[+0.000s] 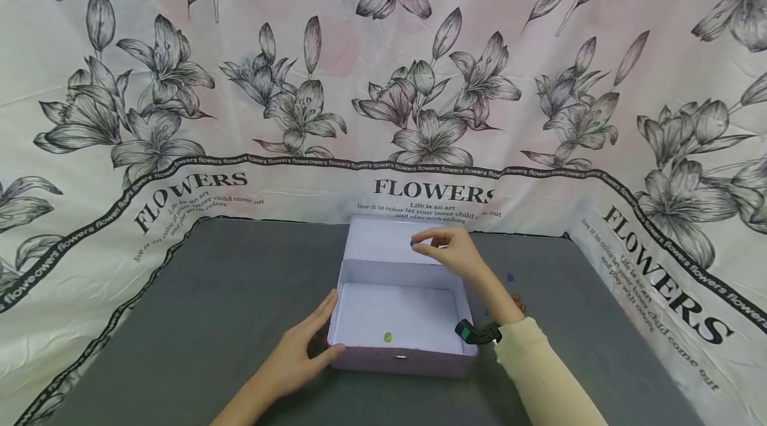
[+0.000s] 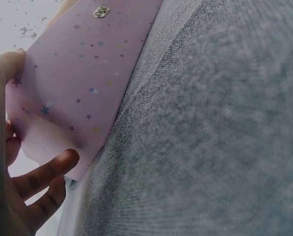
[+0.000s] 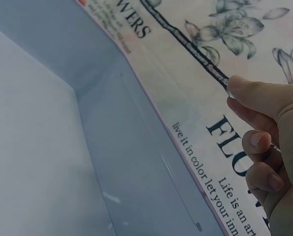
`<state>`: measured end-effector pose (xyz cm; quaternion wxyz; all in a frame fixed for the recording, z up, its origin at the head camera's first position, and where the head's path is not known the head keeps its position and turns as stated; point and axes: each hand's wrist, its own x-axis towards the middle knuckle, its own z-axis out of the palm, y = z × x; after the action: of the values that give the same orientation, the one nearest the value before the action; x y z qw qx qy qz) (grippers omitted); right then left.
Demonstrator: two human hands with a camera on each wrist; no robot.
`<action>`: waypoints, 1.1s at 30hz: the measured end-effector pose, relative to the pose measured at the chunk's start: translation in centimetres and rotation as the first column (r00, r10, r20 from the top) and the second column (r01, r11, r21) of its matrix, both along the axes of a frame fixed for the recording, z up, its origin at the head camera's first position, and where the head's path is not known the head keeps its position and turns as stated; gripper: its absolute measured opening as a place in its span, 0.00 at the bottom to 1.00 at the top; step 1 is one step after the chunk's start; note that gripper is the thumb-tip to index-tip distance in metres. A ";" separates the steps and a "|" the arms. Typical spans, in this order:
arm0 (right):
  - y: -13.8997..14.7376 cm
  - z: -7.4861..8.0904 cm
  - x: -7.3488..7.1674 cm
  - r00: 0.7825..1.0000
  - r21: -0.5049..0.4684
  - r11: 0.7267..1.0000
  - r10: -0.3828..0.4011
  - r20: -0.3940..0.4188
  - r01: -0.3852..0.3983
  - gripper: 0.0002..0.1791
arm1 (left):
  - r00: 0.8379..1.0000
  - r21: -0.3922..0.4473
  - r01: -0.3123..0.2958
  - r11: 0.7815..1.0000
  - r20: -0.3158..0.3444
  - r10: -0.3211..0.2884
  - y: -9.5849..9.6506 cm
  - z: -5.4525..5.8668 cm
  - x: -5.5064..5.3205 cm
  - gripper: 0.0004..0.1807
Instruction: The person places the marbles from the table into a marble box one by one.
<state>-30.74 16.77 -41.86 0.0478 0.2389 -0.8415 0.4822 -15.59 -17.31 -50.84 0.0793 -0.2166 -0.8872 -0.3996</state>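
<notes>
Right arm extended forward, right hand (image 1: 448, 250) raised by open box (image 1: 407, 361), thumb and index pinching small dark bead (image 1: 414, 242); left hand (image 1: 298, 349) unclenched, fingers extended, touching box's left front corner.

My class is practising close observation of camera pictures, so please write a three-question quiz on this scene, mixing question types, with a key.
1. True or false: the right hand pinches a small dark item.
2. Fill the gap: the small green item lies ____ the open box.
3. Multiple choice: in the head view, where is the left hand?
A) high above the box
B) against the box's side
C) out of sight

Key:
1. True
2. inside
3. B
</notes>
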 end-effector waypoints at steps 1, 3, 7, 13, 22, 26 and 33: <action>-0.3 0.0 -0.1 1.000 0.012 1.000 0.014 0.003 -0.014 0.10 | 1.000 0.002 0.002 1.000 0.001 -0.002 0.0 0.0 0.0 0.48; -0.8 0.0 -0.3 0.999 0.037 0.998 0.045 0.011 -0.046 0.10 | 1.000 0.005 0.000 1.000 0.010 0.000 0.0 0.0 0.0 0.48; -1.9 0.0 -0.4 0.993 0.085 0.990 0.112 0.037 -0.114 0.10 | 0.999 0.006 -0.001 1.000 0.037 0.001 0.1 0.1 0.1 0.48; -3.7 -0.2 -0.4 0.981 0.143 0.970 0.190 0.049 -0.195 0.09 | 0.996 0.003 -0.007 1.000 0.085 0.006 0.2 0.3 0.1 0.49; -5.1 -1.1 -0.2 0.950 0.220 0.925 0.307 0.053 -0.311 0.09 | 0.994 -0.004 -0.005 1.000 0.105 0.005 0.2 0.5 0.0 0.49; -5.5 -1.5 -0.2 0.934 0.251 0.900 0.349 0.080 -0.357 0.08 | 0.995 -0.006 -0.005 1.000 0.099 0.005 0.1 0.5 0.0 0.49; -5.9 -1.9 0.0 0.904 0.328 0.843 0.411 0.116 -0.426 0.08 | 0.997 0.000 0.000 1.000 0.083 0.000 0.1 0.4 0.0 0.49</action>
<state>-30.71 10.85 -43.72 -0.1184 0.4113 -0.8413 0.3302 -15.62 -17.21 -50.42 0.0421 -0.1999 -0.8896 -0.4084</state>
